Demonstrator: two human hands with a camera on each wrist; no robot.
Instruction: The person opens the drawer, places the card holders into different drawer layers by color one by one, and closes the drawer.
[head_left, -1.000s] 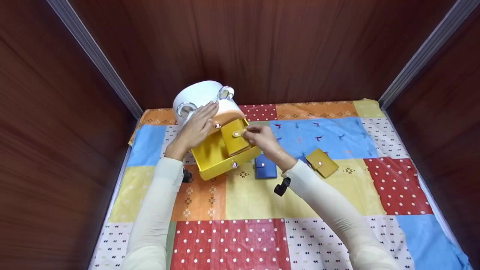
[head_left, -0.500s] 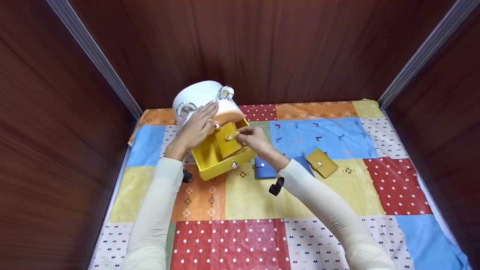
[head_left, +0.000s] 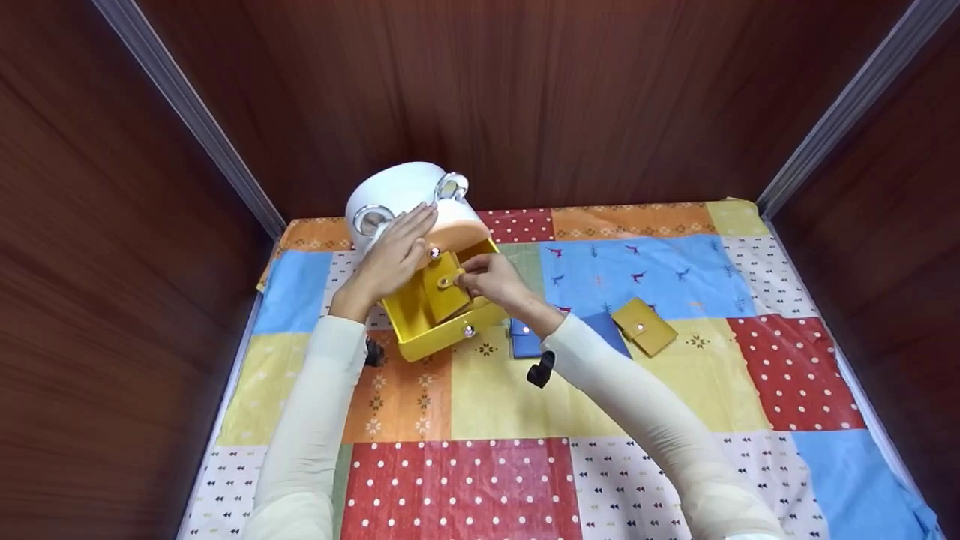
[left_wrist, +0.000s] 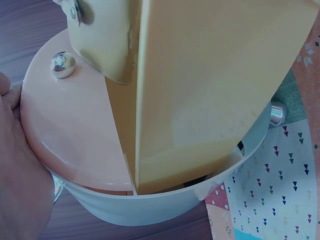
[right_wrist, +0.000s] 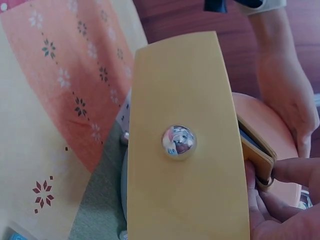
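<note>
While a yellow wallet [head_left: 441, 301] was pinched between the thumb and fingers of the right hand [head_left: 499, 281], no slack was seen in the grip; the wallet was held by its edge at three o'clock, beside the buttoned strap [head_left: 453, 278]. Clock directions were read from this wallet in the head view. It was placed within the pulled-out drawer [head_left: 429, 345], cover up and tilted, and part of it was shown above the rim in the left wrist view. Whether its weight was borne by the drawer floor could not be told.

The step in hand was judged to be the setting of the wallet in the drawer. It would best be done with the lower edge guided clear of the front wall at six o'clock, the tilt flattened gently, and the pinch loosened only once the floor was felt. Room for the fingertips would need to be left at three o'clock, so that the strap was not dragged along.

At ten o'clock the left hand [head_left: 388, 259] was laid with straight fingers against the white box [head_left: 405, 187], nothing being gripped; steady pressure there would be useful against rocking. Round mirrors [head_left: 373, 220] were seen on the box towards eleven.

Farther out, a blue wallet [head_left: 526, 347] was seen at four o'clock, and a spare yellow wallet [head_left: 646, 328] just past three, both on the patchwork cloth [head_left: 712, 390].
</note>
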